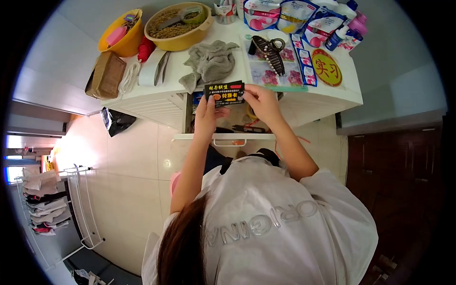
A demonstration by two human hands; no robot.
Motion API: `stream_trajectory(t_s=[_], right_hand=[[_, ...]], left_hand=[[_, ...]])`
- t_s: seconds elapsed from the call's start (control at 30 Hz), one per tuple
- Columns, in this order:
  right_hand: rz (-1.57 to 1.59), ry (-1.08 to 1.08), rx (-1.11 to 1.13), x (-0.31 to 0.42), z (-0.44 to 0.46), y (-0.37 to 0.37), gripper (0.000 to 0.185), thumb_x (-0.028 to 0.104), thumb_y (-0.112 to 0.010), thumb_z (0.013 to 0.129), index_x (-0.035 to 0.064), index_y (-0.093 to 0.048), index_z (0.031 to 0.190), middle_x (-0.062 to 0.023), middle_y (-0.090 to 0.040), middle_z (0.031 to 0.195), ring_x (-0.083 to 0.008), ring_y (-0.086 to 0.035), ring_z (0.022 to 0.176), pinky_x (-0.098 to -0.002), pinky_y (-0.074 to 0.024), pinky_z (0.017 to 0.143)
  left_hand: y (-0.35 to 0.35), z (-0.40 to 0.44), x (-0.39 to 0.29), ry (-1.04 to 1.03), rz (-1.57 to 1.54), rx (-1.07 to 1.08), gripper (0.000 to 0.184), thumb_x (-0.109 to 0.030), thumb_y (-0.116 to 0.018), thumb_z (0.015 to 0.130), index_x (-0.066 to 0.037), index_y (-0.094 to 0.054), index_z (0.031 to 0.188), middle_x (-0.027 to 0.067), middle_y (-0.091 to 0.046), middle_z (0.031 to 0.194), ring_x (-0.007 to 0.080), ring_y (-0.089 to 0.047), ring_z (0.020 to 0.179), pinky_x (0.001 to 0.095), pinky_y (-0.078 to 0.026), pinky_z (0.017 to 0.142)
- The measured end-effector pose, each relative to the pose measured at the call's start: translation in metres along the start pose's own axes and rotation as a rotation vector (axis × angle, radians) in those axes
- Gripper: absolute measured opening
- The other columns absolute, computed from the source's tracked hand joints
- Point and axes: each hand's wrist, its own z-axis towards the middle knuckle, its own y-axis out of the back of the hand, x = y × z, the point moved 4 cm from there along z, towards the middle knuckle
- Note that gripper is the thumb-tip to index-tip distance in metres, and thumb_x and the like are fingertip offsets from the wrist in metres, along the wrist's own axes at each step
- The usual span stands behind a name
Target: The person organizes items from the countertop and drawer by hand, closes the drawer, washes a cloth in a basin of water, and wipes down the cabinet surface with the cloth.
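Observation:
Black cards point(224, 95) with yellow and white printing are held up over the open drawer point(209, 137), just in front of the cabinet edge. My left hand point(207, 113) grips their lower left side, thumb on the front. At the right edge, my right hand point(262, 102) pinches them between thumb and fingers. They seem to be a small stack, slightly fanned at the top. Inside the drawer, partly hidden by my hands, lie a dark tool point(249, 128) and a roll of yellowish tape point(251, 112). A grey cloth point(211, 61) rests on the cabinet top behind the cards.
On the white cabinet top stand a yellow basin point(202, 35), an orange bucket point(135, 33), a brown box point(107, 76), detergent pouches point(261, 14) and bottles. A hair claw point(270, 54) and a round yellow sign point(327, 68) lie at right. A clothes rack point(85, 209) stands at left.

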Motion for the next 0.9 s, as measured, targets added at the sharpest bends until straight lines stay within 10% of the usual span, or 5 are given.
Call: stream_trajectory(t_s=[0.13,0.4,0.6,0.8,0.9], right_hand=[[0.121,-0.088,-0.265,-0.002,0.001,0.039,0.026,0.01,-0.057,0.082,-0.003,-0.058,0.105,-0.0052,-0.063,0.076,-0.0103,-0.055,0.062,-0.0235,-0.0432,0.056],[0.257,-0.241,-0.728,-0.044,-0.014,0.148,0.023,0.011,-0.058,0.082,-0.0019,-0.059,0.101,-0.0045,-0.061,0.082,-0.0083,-0.055,0.068,-0.0214,-0.0427,0.055],[0.214,-0.305,-0.674,-0.066,-0.002,0.162,0.023,0.017,-0.06,0.08,-0.0027,-0.06,0.092,-0.0079,-0.064,0.078,-0.0137,-0.061,0.066,-0.0272,-0.0452,0.053],[-0.846,-0.403,-0.571,-0.014,0.001,0.154,0.023,0.028,-0.058,0.08,0.0057,-0.061,0.081,-0.0117,-0.063,0.074,-0.0293,-0.06,0.066,-0.0385,-0.0462,0.062],[-0.572,-0.079,-0.469,0.012,-0.005,0.11,0.022,0.028,-0.059,0.078,0.0064,-0.061,0.082,-0.0117,-0.063,0.075,-0.0308,-0.06,0.069,-0.0397,-0.0464,0.064]], left_hand=[[0.004,0.011,0.001,-0.072,0.487,0.268,0.028,-0.019,-0.044,0.092,-0.001,-0.05,0.113,0.0093,-0.061,0.089,0.021,-0.062,0.074,0.0295,-0.048,0.068],[0.041,-0.003,0.011,-0.11,1.001,0.068,0.025,-0.019,-0.053,0.082,-0.005,-0.058,0.103,0.0136,-0.063,0.08,0.0282,-0.062,0.073,0.0355,-0.047,0.065],[0.036,-0.007,0.019,-0.126,1.265,0.126,0.02,-0.02,-0.049,0.08,-0.01,-0.062,0.092,0.0141,-0.063,0.079,0.0316,-0.061,0.074,0.041,-0.048,0.065],[0.034,-0.011,0.02,-0.116,1.322,0.159,0.019,-0.019,-0.048,0.078,-0.01,-0.063,0.085,0.0135,-0.063,0.074,0.0325,-0.061,0.071,0.0427,-0.047,0.064],[0.031,-0.013,0.017,-0.139,1.365,0.17,0.018,-0.019,-0.049,0.077,-0.01,-0.063,0.081,0.0133,-0.062,0.072,0.0329,-0.06,0.069,0.0431,-0.047,0.063]])
